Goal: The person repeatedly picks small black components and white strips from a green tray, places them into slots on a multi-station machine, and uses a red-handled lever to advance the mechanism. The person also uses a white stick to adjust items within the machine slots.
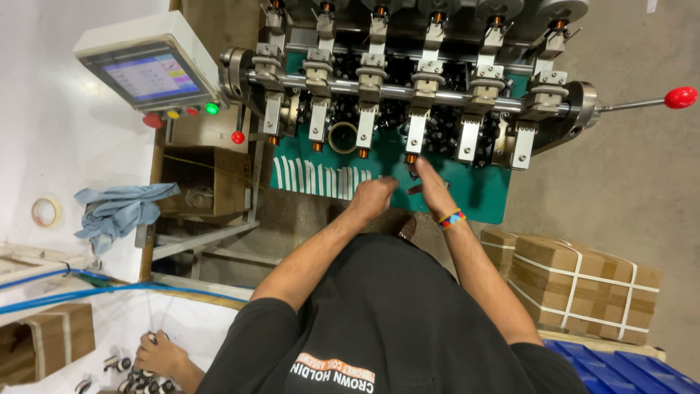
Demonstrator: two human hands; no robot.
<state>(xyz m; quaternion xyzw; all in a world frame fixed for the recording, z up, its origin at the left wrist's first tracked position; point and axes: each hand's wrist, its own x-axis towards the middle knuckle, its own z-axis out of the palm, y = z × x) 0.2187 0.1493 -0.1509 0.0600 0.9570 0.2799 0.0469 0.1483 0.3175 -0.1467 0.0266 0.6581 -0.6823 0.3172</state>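
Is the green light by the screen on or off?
On. The green button glows brighter than the dull red button and yellow button beside it.

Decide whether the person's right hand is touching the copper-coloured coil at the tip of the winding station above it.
Touching. In the head view, the right hand reaches up with its fingertips directly against the copper coil, no green table showing between them.

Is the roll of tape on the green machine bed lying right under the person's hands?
No. The tape roll lies further back on the green bed, left of both the left hand and the right hand.
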